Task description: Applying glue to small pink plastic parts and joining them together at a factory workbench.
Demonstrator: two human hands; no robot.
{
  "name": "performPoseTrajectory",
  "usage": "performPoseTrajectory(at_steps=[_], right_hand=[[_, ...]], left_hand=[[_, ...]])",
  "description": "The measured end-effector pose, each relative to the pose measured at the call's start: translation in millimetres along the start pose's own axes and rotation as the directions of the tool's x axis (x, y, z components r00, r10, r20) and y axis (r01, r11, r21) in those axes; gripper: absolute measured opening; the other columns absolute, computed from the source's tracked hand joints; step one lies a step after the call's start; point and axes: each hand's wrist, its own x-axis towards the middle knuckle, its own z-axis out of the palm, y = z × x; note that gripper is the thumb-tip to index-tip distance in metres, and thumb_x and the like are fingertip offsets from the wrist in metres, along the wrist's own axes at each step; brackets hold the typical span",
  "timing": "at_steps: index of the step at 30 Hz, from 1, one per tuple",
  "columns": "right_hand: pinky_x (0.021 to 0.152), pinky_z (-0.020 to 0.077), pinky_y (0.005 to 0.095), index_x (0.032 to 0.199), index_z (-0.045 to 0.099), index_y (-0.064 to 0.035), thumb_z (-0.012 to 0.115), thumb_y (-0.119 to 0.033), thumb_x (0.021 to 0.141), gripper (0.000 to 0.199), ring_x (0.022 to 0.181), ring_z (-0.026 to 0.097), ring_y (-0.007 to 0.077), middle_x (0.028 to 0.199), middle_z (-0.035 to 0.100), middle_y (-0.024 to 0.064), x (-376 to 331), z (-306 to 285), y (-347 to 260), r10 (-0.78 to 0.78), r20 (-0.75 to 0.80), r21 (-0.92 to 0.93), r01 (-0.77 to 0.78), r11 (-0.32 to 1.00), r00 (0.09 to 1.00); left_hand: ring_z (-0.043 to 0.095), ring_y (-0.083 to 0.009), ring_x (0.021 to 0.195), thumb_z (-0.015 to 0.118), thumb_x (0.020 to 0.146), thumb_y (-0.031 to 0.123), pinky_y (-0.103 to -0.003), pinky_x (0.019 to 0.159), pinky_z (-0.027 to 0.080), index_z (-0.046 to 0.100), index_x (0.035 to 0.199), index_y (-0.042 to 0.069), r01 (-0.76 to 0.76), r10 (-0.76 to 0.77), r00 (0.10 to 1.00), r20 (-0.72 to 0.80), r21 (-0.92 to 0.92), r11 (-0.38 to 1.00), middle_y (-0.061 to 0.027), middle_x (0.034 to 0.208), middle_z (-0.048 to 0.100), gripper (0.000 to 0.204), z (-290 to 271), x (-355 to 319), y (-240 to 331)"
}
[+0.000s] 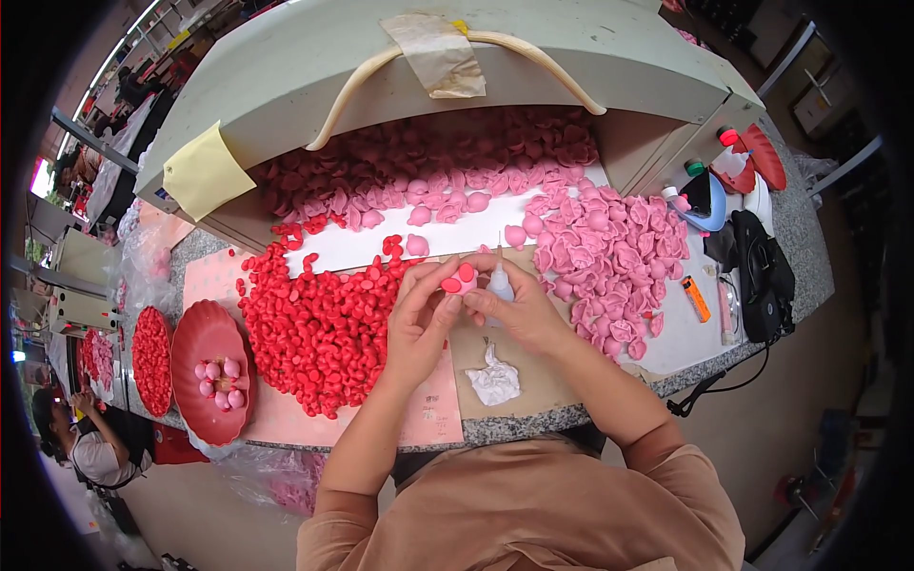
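Observation:
My left hand (pixel 425 303) and my right hand (pixel 519 312) meet above the table's middle. Between their fingertips is a small pink piece with two red oval pieces (pixel 466 273) on it; the fingers cover part of it. A whitish squeeze bottle with a thin needle tip (pixel 500 283) points up from my right hand's grip. Left of my hands spreads a big heap of small red pieces (pixel 324 333). To the right lies a heap of pink cupped pieces (pixel 609 252), some round. A crumpled white tissue (pixel 494 383) rests below my hands.
A grey hood-like housing (pixel 286 76) arches over more pink pieces at the back. A red scalloped tray (pixel 205 423) at left holds several pink balls. On the right are an orange utility knife (pixel 696 300) and a black bag (pixel 766 276). Another person (pixel 100 443) sits far left.

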Motion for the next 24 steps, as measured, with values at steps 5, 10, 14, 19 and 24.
performPoseTrajectory(at_steps=[5, 10, 14, 19, 24], right_hand=[[0.071, 0.0421, 0.0225, 0.113, 0.055, -0.0034, 0.066, -0.017, 0.083, 0.035, 0.075, 0.052, 0.0077, 0.087, 0.052, -0.0006, -2, 1, -5, -0.122, -0.004, -0.110, 0.121, 0.987, 0.992], [0.077, 0.0457, 0.0281, 0.104, 0.062, -0.0061, 0.073, -0.011, 0.073, 0.034, 0.092, 0.054, 0.0150, 0.097, 0.054, 0.0045, -1, -8, -15, -0.376, 0.057, -0.651, 0.320, 0.689, 0.925], [0.082, 0.0444, 0.0302, 0.104, 0.063, -0.0064, 0.073, -0.011, 0.072, 0.034, 0.094, 0.054, 0.0176, 0.099, 0.054, 0.0055, -2, -6, -15, -0.421, 0.078, -0.685, 0.355, 0.636, 0.904], [0.081, 0.0446, 0.0302, 0.107, 0.062, -0.0070, 0.073, -0.011, 0.073, 0.036, 0.093, 0.054, 0.0190, 0.099, 0.054, 0.0058, -1, -7, -17, -0.407, 0.087, -0.670, 0.356, 0.652, 0.909], [0.081, 0.0447, 0.0303, 0.107, 0.062, -0.0071, 0.073, -0.012, 0.073, 0.036, 0.093, 0.054, 0.0191, 0.100, 0.054, 0.0060, -1, -8, -16, -0.408, 0.106, -0.657, 0.372, 0.656, 0.907]], left_hand=[[0.048, -0.0150, 0.109, 0.054, 0.088, 0.004, -0.027, 0.091, 0.041, 0.047, 0.128, 0.003, -0.010, 0.011, 1.000, 0.026, -0.014, 1.000, -0.0076, 0.118, 0.044, 0.040, -5, -2, -10], [0.049, -0.0165, 0.111, 0.056, 0.086, 0.001, -0.028, 0.090, 0.043, 0.042, 0.128, 0.002, 0.131, -0.113, 0.991, 0.075, -0.313, 0.941, -0.0098, 0.121, 0.047, 0.044, -4, 2, -7], [0.052, -0.0168, 0.108, 0.055, 0.087, 0.002, -0.028, 0.089, 0.044, 0.045, 0.119, 0.002, 0.221, -0.199, 0.975, 0.099, -0.340, 0.914, -0.0095, 0.118, 0.051, 0.033, -6, 0, -16], [0.055, -0.0162, 0.104, 0.057, 0.086, 0.001, -0.028, 0.089, 0.045, 0.046, 0.119, 0.002, 0.332, -0.342, 0.937, 0.075, -0.500, 0.800, -0.0093, 0.114, 0.054, 0.035, -2, 3, -10], [0.054, -0.0172, 0.107, 0.057, 0.086, 0.001, -0.030, 0.090, 0.046, 0.046, 0.122, 0.003, 0.260, -0.264, 0.963, 0.063, -0.490, 0.832, -0.0098, 0.116, 0.054, 0.037, -5, 2, -14]])
